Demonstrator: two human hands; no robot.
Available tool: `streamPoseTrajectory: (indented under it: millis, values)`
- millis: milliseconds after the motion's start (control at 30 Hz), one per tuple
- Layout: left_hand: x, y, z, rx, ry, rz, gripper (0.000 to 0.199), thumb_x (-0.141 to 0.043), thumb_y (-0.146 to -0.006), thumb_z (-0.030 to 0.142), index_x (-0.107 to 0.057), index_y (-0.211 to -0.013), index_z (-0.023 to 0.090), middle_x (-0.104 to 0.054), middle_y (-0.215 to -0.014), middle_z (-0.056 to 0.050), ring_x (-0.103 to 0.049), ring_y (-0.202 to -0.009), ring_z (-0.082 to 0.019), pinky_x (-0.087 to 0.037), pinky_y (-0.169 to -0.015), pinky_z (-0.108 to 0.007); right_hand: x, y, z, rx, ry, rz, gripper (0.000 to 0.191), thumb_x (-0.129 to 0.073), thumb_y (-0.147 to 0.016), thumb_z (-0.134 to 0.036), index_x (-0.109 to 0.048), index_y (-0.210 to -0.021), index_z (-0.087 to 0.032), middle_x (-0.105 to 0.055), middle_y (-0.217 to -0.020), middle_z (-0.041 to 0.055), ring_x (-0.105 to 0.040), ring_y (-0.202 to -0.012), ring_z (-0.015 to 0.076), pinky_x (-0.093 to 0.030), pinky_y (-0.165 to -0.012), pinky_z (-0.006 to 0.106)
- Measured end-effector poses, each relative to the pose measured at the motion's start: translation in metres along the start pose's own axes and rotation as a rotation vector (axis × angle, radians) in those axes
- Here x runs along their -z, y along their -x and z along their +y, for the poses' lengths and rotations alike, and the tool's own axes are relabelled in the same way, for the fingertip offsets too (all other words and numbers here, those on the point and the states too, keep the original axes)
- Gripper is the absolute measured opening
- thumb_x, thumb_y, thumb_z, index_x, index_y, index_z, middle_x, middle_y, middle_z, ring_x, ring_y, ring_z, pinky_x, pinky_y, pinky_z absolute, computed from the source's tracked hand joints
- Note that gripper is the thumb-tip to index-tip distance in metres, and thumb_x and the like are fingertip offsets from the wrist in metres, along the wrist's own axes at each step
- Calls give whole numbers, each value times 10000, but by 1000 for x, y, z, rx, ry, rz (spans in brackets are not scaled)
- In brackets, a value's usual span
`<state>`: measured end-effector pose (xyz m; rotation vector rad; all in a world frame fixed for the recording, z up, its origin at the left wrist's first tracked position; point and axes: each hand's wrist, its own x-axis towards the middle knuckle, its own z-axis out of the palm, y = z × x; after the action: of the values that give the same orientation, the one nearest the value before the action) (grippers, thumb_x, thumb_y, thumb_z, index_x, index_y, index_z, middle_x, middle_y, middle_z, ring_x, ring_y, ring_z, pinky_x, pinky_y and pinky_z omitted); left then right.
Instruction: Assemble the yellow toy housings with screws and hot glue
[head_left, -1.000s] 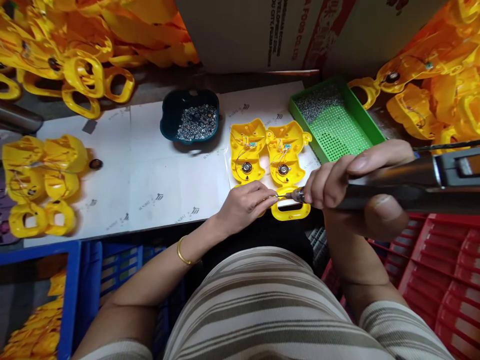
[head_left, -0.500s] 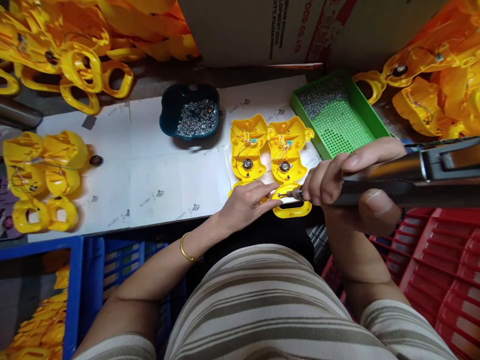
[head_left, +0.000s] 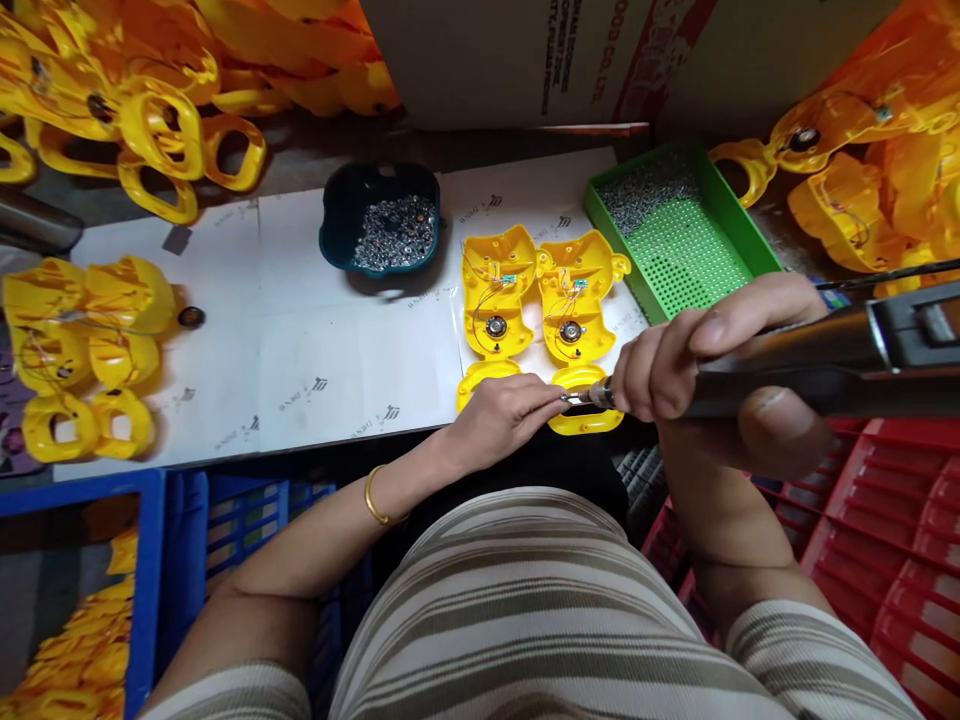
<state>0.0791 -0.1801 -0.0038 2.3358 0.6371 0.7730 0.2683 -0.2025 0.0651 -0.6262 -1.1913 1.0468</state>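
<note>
My right hand (head_left: 675,360) is wrapped round a dark power screwdriver (head_left: 795,360), its bit pointing left. At the bit's tip, my left hand (head_left: 504,418) pinches with thumb and forefinger; what it holds there is too small to make out. Both hands are over the handle ring of the right yellow shell (head_left: 576,300). Beside it lies the left yellow shell (head_left: 496,300), its ring partly behind my left hand. Each shell shows wires, a small green board and a round metal part.
A dark bowl of small metal parts (head_left: 327,235) and a green tray of screws (head_left: 742,225) stand behind. More yellow shells (head_left: 124,310) lie left; others are piled at both back corners. A blue crate (head_left: 154,580) and red crate (head_left: 862,520) flank me.
My left fingers have closed together at the screwdriver tip, uncovering more of the left ring. The screwdriver and my right hand have shifted slightly to the right.
</note>
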Motion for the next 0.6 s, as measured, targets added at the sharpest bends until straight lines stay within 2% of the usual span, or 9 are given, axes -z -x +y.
streamPoseTrajectory:
  millis: [100, 200, 233, 300, 400, 500, 600]
  values:
    - [0, 2, -2, 21, -29, 6, 248, -570, -940, 330, -702, -987, 125, -703, -714, -27, -625, -601, -91, -465, -571, -187, 4, -2, 0, 56, 29, -102, 197, -628, -818, -405, -627, -977, -289, -525, -490, -57, -488, -358, 126, -438, -361, 273]
    - [1, 5, -1, 7, -232, 70, 350, -584, -915, 435, -683, -1045, 126, -673, -685, -25, -607, -616, -120, -458, -586, -225, 2, -7, 3, 112, 120, 56, 196, -638, -802, -462, -624, -932, -316, -462, -447, -66, -430, -329, 136, -427, -353, 299]
    - [1, 6, 1, -25, -316, 74, 375, -591, -902, 465, -682, -1053, 134, -694, -745, -48, -627, -684, -149, -468, -624, -251, 1, -10, 5, 160, 129, 126, 188, -645, -793, -463, -624, -907, -315, -429, -435, -71, -401, -316, 134, -410, -342, 301]
    - [0, 7, 5, -95, -449, 10, 438, -600, -876, 517, -667, -1120, 160, -723, -989, -102, -644, -904, -221, -483, -770, -326, -3, -16, 13, 263, 117, 202, 154, -647, -783, -420, -635, -882, -303, -385, -435, -74, -368, -306, 126, -365, -317, 294]
    - [-7, 7, 12, -130, -533, -168, 572, -600, -855, 561, -576, -1291, 192, -576, -1361, -117, -525, -1219, -282, -379, -1022, -429, -3, -24, 30, 305, 119, 241, 149, -640, -765, -387, -649, -890, -306, -406, -458, -67, -370, -317, 123, -337, -312, 294]
    - [-15, 6, 14, -112, -570, -256, 594, -617, -853, 537, -524, -1347, 221, -465, -1474, -82, -430, -1328, -277, -302, -1096, -464, 1, -29, 46, 284, 140, 199, 169, -664, -755, -403, -637, -899, -318, -456, -473, -69, -391, -321, 126, -364, -318, 294]
    - [-21, 6, 11, -106, -596, -246, 513, -627, -871, 459, -532, -1331, 255, -461, -1479, -52, -420, -1341, -266, -299, -1097, -474, 5, -28, 57, 286, 118, 142, 176, -672, -767, -375, -637, -912, -281, -480, -510, -65, -442, -335, 122, -375, -309, 269]
